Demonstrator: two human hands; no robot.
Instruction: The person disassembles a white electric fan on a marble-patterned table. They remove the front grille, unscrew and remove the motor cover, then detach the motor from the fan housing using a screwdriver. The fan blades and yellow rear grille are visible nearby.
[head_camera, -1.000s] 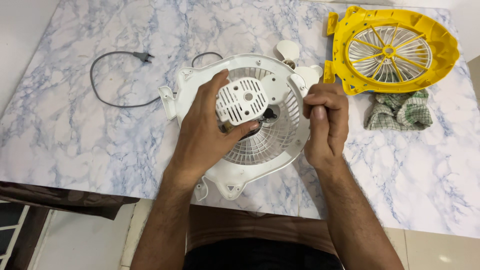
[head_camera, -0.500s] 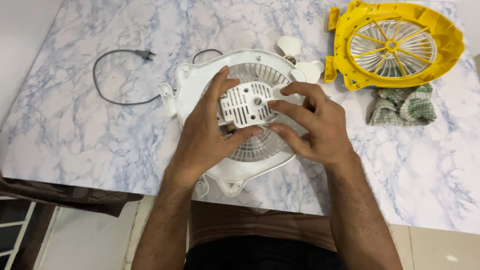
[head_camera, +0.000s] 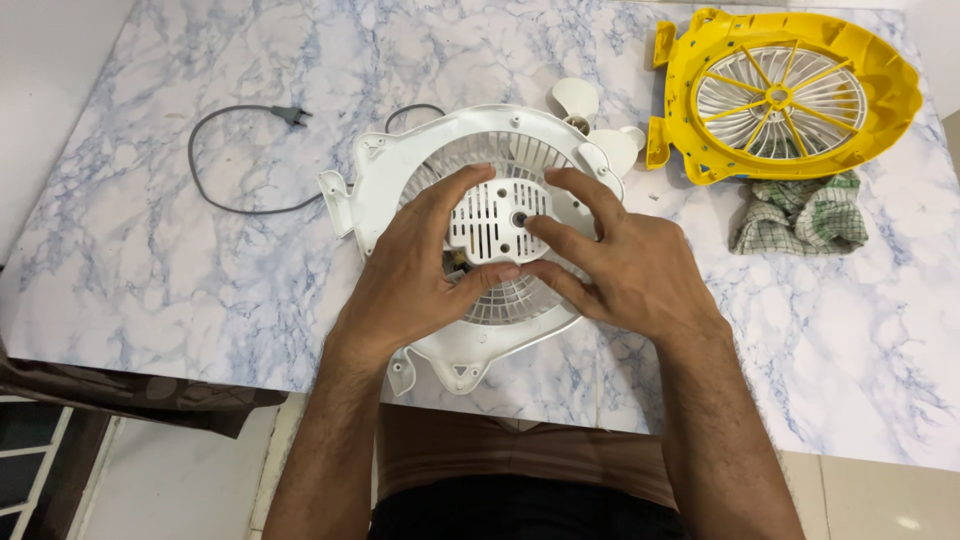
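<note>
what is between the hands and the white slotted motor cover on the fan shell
Nothing visible. The left hand and right hand both rest their fingers directly on the white slotted motor cover at the middle of the white plastic fan shell on the marble table.

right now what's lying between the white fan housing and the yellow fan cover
In the head view, a small white fan blade lies between the white fan housing and the yellow fan cover, on the marble table.
</note>
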